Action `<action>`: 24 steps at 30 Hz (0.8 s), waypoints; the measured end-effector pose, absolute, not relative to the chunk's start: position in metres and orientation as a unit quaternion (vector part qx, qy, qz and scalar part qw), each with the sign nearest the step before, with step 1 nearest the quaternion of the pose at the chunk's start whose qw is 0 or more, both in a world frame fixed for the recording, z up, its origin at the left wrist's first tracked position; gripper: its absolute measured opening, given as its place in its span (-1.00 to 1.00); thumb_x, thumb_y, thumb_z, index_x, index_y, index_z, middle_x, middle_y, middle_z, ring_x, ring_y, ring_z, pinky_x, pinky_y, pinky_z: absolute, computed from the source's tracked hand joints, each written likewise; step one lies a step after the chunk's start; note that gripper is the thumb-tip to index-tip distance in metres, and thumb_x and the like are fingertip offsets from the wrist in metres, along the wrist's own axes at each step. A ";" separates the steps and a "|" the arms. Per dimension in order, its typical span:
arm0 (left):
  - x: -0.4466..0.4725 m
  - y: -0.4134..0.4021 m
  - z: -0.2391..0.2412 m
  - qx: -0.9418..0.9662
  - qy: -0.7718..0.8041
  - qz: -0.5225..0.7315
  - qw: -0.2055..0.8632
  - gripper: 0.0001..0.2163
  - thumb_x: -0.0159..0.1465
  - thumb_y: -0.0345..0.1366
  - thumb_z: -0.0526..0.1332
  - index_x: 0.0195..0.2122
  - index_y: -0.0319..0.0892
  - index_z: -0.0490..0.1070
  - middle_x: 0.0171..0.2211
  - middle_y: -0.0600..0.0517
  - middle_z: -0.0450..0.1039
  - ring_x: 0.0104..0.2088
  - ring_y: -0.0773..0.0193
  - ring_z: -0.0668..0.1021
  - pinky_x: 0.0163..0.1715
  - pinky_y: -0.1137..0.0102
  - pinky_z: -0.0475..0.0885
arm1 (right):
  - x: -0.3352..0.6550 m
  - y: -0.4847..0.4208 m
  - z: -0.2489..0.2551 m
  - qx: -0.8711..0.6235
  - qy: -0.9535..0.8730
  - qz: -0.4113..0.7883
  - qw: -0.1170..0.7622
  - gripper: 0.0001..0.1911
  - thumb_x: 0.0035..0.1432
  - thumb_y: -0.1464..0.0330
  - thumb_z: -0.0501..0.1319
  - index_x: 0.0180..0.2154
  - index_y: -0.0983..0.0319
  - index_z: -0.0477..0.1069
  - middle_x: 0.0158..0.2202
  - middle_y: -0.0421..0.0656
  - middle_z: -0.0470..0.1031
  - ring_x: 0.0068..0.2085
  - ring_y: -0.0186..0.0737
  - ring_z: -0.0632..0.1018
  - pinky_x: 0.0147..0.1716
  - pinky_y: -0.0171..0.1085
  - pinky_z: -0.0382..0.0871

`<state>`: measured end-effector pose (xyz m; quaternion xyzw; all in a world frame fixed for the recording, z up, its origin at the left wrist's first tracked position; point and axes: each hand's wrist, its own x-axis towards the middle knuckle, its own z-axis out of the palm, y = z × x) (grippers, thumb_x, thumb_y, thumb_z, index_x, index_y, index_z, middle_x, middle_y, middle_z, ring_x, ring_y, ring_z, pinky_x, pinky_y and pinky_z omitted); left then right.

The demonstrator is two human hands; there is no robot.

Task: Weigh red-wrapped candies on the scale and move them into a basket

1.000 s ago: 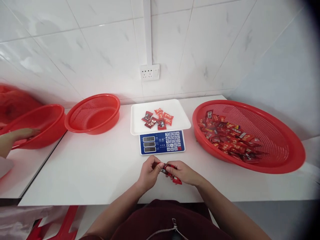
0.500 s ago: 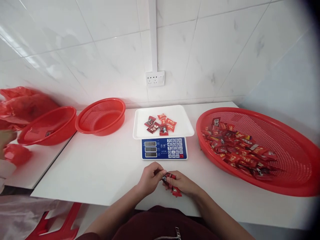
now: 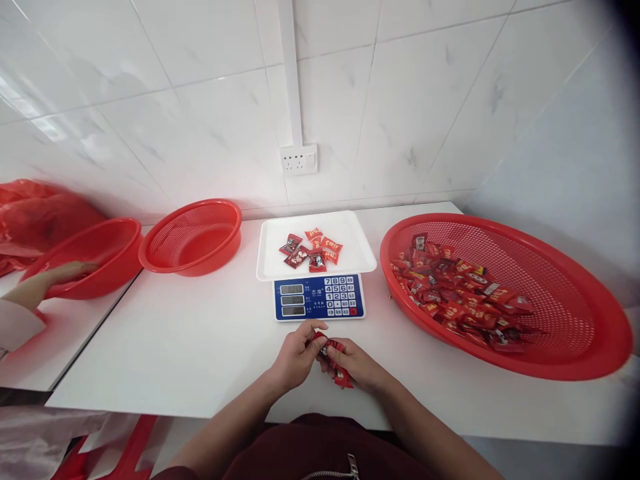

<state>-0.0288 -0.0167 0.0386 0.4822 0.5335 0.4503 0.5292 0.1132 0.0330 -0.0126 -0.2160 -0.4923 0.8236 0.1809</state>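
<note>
Both hands meet in front of the scale. My right hand (image 3: 359,364) is closed round several red wrapped candies (image 3: 343,379), one of which pokes out below the fingers. With thumb and fingers, my left hand (image 3: 295,359) pinches a dark red wrapped candy (image 3: 323,345) at the top of that bunch; the fingers partly cover it. Just beyond stands a blue digital scale (image 3: 320,298) with a white tray (image 3: 273,257) on top. Several red and dark wrapped candies (image 3: 316,260) lie on the tray in a loose group.
A large red colander (image 3: 590,320) at right holds many wrapped candies (image 3: 465,297). To the left are a red basket (image 3: 193,253) and another red basket (image 3: 117,263), with a co-worker's hand (image 3: 70,270) reaching into the latter. A red plastic bag (image 3: 45,217) lies behind. The tiled wall carries a socket (image 3: 299,159).
My view has shifted slightly to the right. The co-worker's hand has come into the far-left basket. My hands stay together on the candies, with the left fingers slightly shifted.
</note>
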 end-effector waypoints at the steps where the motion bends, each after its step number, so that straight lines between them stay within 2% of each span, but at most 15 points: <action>1: -0.029 -0.016 0.039 0.480 0.532 0.450 0.533 -0.73 0.20 -0.08 0.11 -0.18 -0.13 0.22 -0.60 0.22 0.26 -0.62 0.37 0.47 -0.52 0.42 0.36 | 0.114 0.033 -0.013 -0.219 -0.495 0.820 0.184 -0.62 0.08 0.07 0.14 -0.39 0.29 0.36 -0.51 -0.20 0.37 -0.58 -0.43 0.35 -0.74 -0.48 0.22; 6: -0.032 -0.018 0.043 0.486 0.528 0.402 0.569 -0.70 0.22 -0.08 0.09 -0.15 -0.17 0.22 -0.57 0.14 0.36 -0.55 0.33 0.50 -0.56 0.46 0.28 | 0.115 0.032 -0.012 -0.219 -0.513 0.809 0.186 -0.58 0.08 0.04 0.13 -0.46 0.30 0.37 -0.55 -0.21 0.34 -0.61 -0.45 0.33 -0.74 -0.48 0.22; 10: -0.032 -0.020 0.042 0.466 0.542 0.404 0.571 -0.68 0.19 -0.06 0.12 -0.16 -0.19 0.24 -0.57 0.13 0.36 -0.56 0.33 0.48 -0.60 0.48 0.20 | 0.113 0.031 -0.012 -0.238 -0.511 0.806 0.181 -0.55 0.06 0.00 0.12 -0.46 0.30 0.38 -0.55 -0.20 0.36 -0.61 -0.43 0.36 -0.73 -0.46 0.24; 15: -0.032 -0.017 0.042 0.442 0.549 0.440 0.556 -0.66 0.18 -0.04 0.12 -0.17 -0.19 0.25 -0.59 0.15 0.34 -0.59 0.37 0.44 -0.57 0.47 0.21 | 0.112 0.031 -0.010 -0.279 -0.446 0.830 0.186 -0.47 0.05 -0.07 0.06 -0.42 0.29 0.40 -0.53 -0.16 0.40 -0.61 -0.40 0.38 -0.75 -0.44 0.25; 24: -0.033 -0.022 0.037 0.497 0.553 0.390 0.543 -0.73 0.23 -0.10 0.06 -0.15 -0.16 0.29 -0.55 0.11 0.36 -0.55 0.35 0.44 -0.55 0.46 0.26 | 0.113 0.032 -0.007 -0.242 -0.493 0.817 0.178 -0.57 0.03 0.03 0.16 -0.41 0.30 0.41 -0.52 -0.18 0.37 -0.59 -0.41 0.34 -0.72 -0.44 0.21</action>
